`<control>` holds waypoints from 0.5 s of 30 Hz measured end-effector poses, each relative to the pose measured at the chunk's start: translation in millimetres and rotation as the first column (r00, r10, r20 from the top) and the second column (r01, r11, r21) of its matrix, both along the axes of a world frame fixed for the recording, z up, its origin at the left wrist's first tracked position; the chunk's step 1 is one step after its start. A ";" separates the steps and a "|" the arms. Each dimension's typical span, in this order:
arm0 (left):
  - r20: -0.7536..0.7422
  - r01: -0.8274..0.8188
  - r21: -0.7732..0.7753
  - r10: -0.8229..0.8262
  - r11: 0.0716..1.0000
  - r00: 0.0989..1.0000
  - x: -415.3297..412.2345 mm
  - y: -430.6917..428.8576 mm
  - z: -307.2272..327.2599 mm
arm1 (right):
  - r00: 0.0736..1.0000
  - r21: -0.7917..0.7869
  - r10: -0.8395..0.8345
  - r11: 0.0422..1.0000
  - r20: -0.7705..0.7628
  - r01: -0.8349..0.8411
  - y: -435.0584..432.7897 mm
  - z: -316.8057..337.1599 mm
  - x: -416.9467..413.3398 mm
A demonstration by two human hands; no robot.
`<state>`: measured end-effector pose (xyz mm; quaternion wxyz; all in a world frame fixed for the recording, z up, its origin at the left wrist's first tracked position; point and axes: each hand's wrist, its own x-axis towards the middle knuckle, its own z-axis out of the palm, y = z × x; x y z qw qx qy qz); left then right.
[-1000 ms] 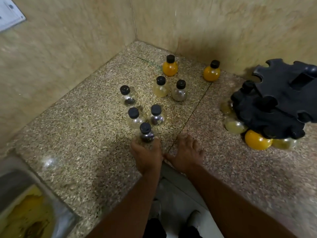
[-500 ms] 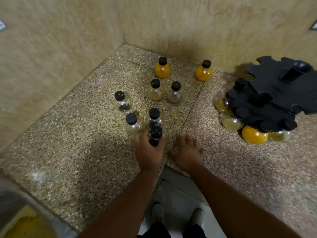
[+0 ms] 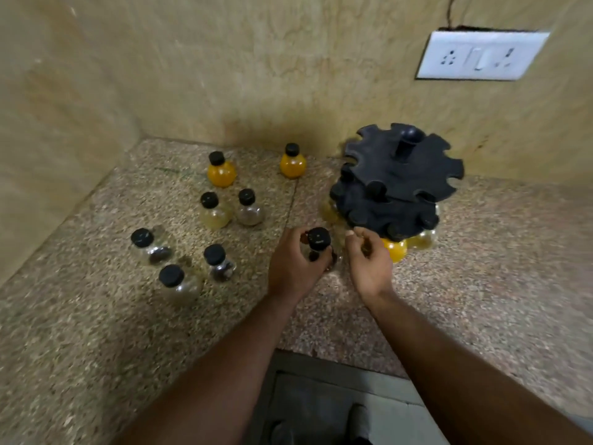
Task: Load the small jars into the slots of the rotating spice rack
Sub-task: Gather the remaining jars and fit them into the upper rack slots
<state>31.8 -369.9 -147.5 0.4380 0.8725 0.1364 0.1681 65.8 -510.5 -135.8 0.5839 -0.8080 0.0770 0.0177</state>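
Held jar: a small black-capped jar is gripped in the left hand, just short of the spice rack; whether its base is clear of the counter cannot be told.
Direction to the slots: the lower tier is found up and to the right of the held jar, near it but not touching.
Long axis: the jar is kept roughly upright, cap toward the camera; most of the glass body is hidden by the hand.
Left fingers: the fingers are curled round the jar below the cap and are clamped on it.
Right hand: the right hand is held just beside the jar, between it and an orange jar already seated in the lower tier; its fingers are loosely curled and nothing is seen in them.
Nearer hand: the right hand is placed closer to the rack, but the load is carried by the left.
Rack state: some lower slots are filled; the notches seen in the upper tier are empty.
Left to load: seven jars are counted on the counter to the left, the nearest one well apart from the rack.
Next move, as judged: the jar's neck should be slid sideways into an open notch, with the rack probably steadied or turned by the right hand.
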 end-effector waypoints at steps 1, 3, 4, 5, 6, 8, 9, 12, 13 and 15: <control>0.013 0.035 0.004 -0.035 0.999 0.999 9.0 -5.8 5.9 | 0.999 0.070 -0.041 0.997 -0.021 0.043 -5.6 5.9 7.1; 0.039 0.093 0.002 -0.093 0.996 0.995 25.3 -15.1 18.7 | 0.991 0.204 -0.109 0.971 -0.073 0.122 -13.9 18.3 21.4; 0.048 0.125 0.009 -0.125 0.992 0.991 34.1 -20.3 26.7 | 0.987 0.256 -0.134 0.955 -0.086 0.152 -19.8 24.7 28.2; 0.049 0.155 0.018 -0.156 0.988 0.987 41.2 -21.7 32.5 | 0.984 0.292 -0.153 0.940 -0.094 0.174 -22.6 28.7 33.3; 0.041 0.191 0.030 -0.192 0.981 0.981 49.0 -24.0 39.3 | 0.979 0.331 -0.175 0.922 -0.099 0.199 -26.8 34.2 37.8; 0.036 0.274 0.067 -0.276 0.959 0.960 66.3 -30.3 51.5 | 0.968 0.416 -0.217 0.875 -0.124 0.249 -36.3 46.3 47.5; 0.033 0.306 0.088 -0.310 0.948 0.950 74.0 -32.5 55.9 | 0.963 0.461 -0.229 0.845 -0.144 0.270 -39.2 52.0 51.1; 0.019 0.343 0.142 -0.349 0.929 0.937 93.3 -41.2 67.4 | 0.950 0.538 -0.242 0.784 -0.195 0.310 -47.5 66.0 62.1; 0.023 0.340 0.155 -0.347 0.928 0.938 97.5 -43.4 69.6 | 0.947 0.556 -0.247 0.767 -0.206 0.321 -48.6 69.9 63.4; 0.023 0.336 0.173 -0.345 0.926 0.938 104.8 -47.7 71.8 | 0.944 0.581 -0.243 0.744 -0.223 0.329 -51.6 73.4 66.7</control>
